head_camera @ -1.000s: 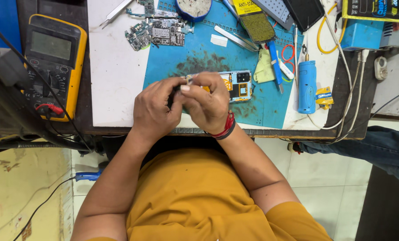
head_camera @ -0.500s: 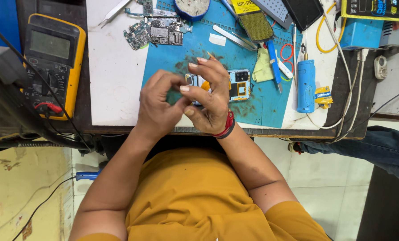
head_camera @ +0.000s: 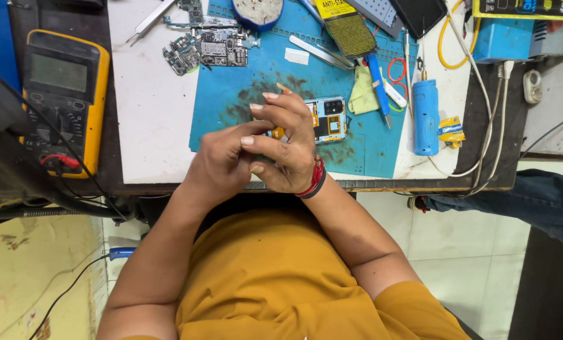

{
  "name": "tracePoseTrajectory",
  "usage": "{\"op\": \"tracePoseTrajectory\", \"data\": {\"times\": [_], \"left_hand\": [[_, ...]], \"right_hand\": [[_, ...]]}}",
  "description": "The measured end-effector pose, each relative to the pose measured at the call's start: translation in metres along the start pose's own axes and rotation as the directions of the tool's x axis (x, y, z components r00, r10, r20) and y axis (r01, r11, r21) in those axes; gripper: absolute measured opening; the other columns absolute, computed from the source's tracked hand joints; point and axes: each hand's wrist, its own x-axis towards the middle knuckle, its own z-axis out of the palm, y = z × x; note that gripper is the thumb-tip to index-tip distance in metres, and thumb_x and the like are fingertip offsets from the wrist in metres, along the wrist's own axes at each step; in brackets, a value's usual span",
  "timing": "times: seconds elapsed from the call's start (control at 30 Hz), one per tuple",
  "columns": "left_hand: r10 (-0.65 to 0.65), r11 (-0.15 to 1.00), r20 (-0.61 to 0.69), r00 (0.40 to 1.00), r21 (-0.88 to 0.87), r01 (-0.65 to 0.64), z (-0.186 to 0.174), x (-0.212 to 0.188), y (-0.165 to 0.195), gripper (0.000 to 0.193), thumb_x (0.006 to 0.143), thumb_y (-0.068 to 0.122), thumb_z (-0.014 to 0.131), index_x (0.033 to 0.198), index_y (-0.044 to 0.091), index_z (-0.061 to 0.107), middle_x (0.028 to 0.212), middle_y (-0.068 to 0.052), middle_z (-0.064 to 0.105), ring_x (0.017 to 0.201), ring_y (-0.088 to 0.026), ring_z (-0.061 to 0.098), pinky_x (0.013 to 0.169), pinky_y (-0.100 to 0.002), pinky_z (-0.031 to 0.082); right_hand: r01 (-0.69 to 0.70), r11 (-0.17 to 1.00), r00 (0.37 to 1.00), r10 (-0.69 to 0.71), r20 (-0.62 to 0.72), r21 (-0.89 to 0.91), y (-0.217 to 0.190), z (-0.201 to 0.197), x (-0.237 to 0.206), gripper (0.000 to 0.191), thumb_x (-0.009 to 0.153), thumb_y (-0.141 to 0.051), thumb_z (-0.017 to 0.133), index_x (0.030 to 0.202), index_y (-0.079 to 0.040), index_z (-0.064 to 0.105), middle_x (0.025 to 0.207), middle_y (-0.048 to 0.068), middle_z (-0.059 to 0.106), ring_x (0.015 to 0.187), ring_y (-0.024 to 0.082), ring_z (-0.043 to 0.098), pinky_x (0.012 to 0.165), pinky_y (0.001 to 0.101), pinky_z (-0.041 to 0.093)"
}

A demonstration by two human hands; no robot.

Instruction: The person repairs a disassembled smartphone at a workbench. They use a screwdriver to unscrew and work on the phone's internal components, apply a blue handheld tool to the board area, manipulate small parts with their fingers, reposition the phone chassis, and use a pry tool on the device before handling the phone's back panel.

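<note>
both hands, left hand and right hand, pinch a small part over the opened phone near the surface's front edge; boards lie unfitted.

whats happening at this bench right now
A person in a mustard shirt sits at a repair bench with both hands together over an opened phone that lies on a blue work mat. The left hand and the right hand meet over the phone's left end; what they pinch is hidden. Loose circuit boards lie at the mat's top corner, a yellow multimeter sits to the left, and a blue cylindrical tool lies to the right.
</note>
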Motion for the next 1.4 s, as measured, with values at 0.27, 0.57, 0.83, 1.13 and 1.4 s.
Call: {"op": "tracePoseTrajectory", "data": {"times": [0.27, 0.57, 0.83, 1.13, 1.4], "left_hand": [[0.225, 0.971, -0.104, 0.969, 0.105, -0.214, -0.002, 0.004, 0.004, 0.031, 0.080, -0.003, 0.056, 0.111, -0.004, 0.058, 0.104, -0.024, 0.065, 0.092, -0.042, 0.066, 0.078, -0.043, 0.055], [0.057, 0.885, -0.082, 0.995, 0.466, -0.012, -0.001, -0.001, -0.021, 0.073, 0.079, 0.018, 0.085, 0.141, 0.007, 0.048, 0.131, -0.013, 0.064, 0.118, -0.034, 0.062, 0.101, -0.044, 0.048], [0.011, 0.876, -0.018, 1.000, 0.483, 0.000, -0.006, -0.001, -0.018, 0.101, 0.076, 0.023, 0.093, 0.156, 0.003, 0.036, 0.133, -0.010, 0.065, 0.121, -0.032, 0.060, 0.101, -0.045, 0.044], [0.000, 0.891, -0.011, 1.000, 0.454, 0.005, -0.009, -0.004, -0.023, 0.108, 0.066, 0.022, 0.092, 0.155, 0.002, 0.035, 0.128, -0.012, 0.066, 0.117, -0.033, 0.059, 0.099, -0.045, 0.043], [0.009, 0.891, -0.014, 1.000, 0.453, -0.002, -0.010, -0.003, -0.024, 0.106, 0.071, 0.027, 0.094, 0.155, 0.002, 0.035, 0.129, -0.012, 0.066, 0.118, -0.032, 0.059, 0.100, -0.045, 0.043]], "right_hand": [[-0.018, 1.000, 1.000, 0.018, -0.025, 0.013, 0.001, 0.003, 0.004, 0.031, 0.103, -0.043, 0.066, 0.119, -0.017, 0.070, 0.137, 0.016, 0.060, 0.132, 0.038, 0.054, 0.118, 0.0577, 0.043], [-0.081, 0.995, 0.992, 0.086, -0.095, 0.055, -0.002, 0.009, -0.003, 0.034, 0.090, -0.002, 0.086, 0.116, -0.019, 0.071, 0.111, 0.007, 0.064, 0.106, 0.023, 0.064, 0.096, 0.0412, 0.058], [-0.164, 0.974, 0.984, 0.172, -0.039, 0.158, 0.002, 0.014, -0.003, 0.027, 0.107, -0.005, 0.064, 0.133, -0.010, 0.058, 0.132, 0.019, 0.060, 0.111, 0.025, 0.070, 0.089, 0.0334, 0.060], [-0.241, 0.941, 0.965, 0.258, -0.046, 0.239, -0.001, 0.019, -0.006, 0.024, 0.112, -0.001, 0.052, 0.135, -0.010, 0.056, 0.140, 0.020, 0.058, 0.107, 0.020, 0.071, 0.087, 0.0310, 0.062], [-0.232, 0.958, 0.968, 0.245, -0.058, 0.167, -0.001, 0.019, -0.003, 0.032, 0.110, 0.002, 0.050, 0.140, -0.009, 0.051, 0.139, 0.020, 0.057, 0.113, 0.021, 0.069, 0.093, 0.0319, 0.060]]}}
